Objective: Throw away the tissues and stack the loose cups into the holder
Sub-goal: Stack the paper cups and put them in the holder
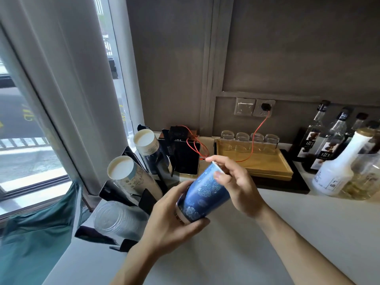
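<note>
Blue cup tilted over counter, left hand gripping its base, right hand pinching its rim.

holder left, tray behind — bottles right

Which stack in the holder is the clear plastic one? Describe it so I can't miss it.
Start at the window on the left; the black cup holder sits beside it. The clear cup stack is the nearest of three, see-through and ribbed, while the other two are paper with white bottoms.
</note>
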